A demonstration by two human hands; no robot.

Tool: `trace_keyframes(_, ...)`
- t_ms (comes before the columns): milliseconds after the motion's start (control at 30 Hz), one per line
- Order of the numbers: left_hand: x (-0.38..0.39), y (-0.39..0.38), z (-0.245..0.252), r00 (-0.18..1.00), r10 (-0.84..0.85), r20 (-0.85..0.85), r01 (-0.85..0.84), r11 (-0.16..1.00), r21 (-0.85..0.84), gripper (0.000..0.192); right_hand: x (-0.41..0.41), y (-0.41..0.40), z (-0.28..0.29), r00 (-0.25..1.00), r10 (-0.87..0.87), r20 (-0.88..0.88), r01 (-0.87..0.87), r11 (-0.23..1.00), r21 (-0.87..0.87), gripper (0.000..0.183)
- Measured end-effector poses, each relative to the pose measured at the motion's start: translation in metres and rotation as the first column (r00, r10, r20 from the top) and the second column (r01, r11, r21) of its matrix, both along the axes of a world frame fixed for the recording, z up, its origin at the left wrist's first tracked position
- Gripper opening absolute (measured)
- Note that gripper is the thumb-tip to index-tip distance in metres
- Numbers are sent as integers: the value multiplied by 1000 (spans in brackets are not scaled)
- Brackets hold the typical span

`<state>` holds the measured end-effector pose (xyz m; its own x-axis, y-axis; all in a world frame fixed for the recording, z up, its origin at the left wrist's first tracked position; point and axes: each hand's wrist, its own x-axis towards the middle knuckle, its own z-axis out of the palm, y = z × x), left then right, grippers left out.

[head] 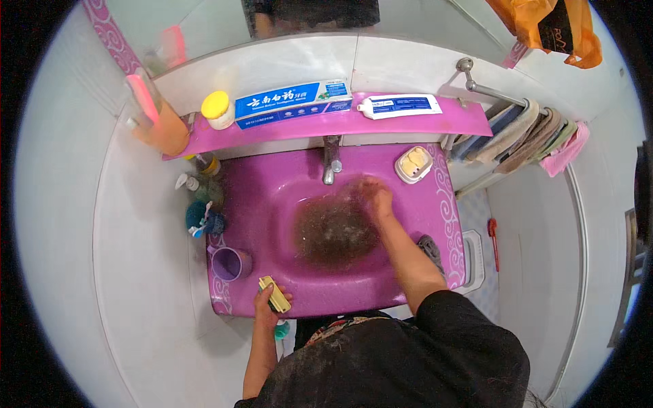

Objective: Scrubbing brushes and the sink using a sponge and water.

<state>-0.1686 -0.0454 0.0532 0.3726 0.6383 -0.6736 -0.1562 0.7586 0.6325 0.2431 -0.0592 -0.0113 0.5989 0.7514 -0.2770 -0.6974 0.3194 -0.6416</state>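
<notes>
My left hand (266, 302) holds a small yellow object (275, 294), maybe a brush or sponge with a green underside, at the front left edge of the purple washbasin (336, 301). On the basin's right side, my right hand (376, 196) is by the inner wall, right of the metal faucet (330, 168); its fingers are blurred, and I cannot tell whether they hold anything. Murky brown water (334, 234) stands in the bowl. A soap dish (413, 164) with pale yellow pieces of soap lies at the back right of the rim.
A purple mug (231, 263) stands front left, with pump bottles (191, 183) behind it. A dark cloth (431, 250) lies beside my right forearm. The pink shelf (301, 126) bears a toothpaste box (293, 103), a tube (400, 106) and a yellow-lidded jar (218, 110). Towels (530, 132) hang at right.
</notes>
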Motion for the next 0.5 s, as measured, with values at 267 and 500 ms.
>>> trace_keyframes(267, -1, 6, -8, 996, -91, 18, 90, 996, 29, 34, 17, -54, 33, -126, 544, 830, 743, 606, -284, 50)
trace_keyframes(500, -6, 10, -9, 989, -139, 55, 139, 990, 6, 34, 28, 17, 13, -94, 629, 772, 799, 510, -318, 56)
